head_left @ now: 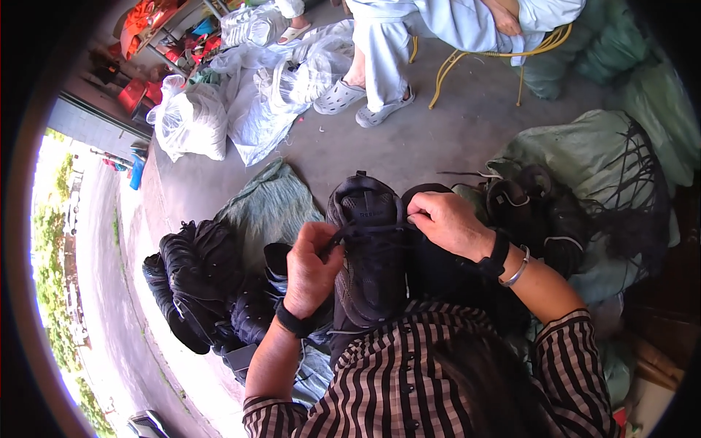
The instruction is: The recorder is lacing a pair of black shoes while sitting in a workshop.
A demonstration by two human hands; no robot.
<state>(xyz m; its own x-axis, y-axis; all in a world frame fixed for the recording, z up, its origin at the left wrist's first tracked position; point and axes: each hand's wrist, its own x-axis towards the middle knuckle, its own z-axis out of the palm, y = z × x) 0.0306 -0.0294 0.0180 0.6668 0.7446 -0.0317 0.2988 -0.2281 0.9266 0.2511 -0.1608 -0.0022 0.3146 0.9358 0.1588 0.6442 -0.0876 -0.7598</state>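
A dark sneaker lies in front of my body, its toe toward me and its collar pointing away. At the sneaker's left side, my left hand is closed in a pinch on a dark shoelace. My right hand pinches at the right side of the upper eyelets, where a lace end appears to run into the fingers. Across the tongue, the lace lies in a band between both hands. Fingertips hide parts of the lace, and the sole is out of sight.
Several dark shoes are heaped on the left, beside a green woven sack. More dark shoes and a pale sack with loose laces are on the right. White bags stand ahead; a person in grey clogs sits on a yellow-framed chair.
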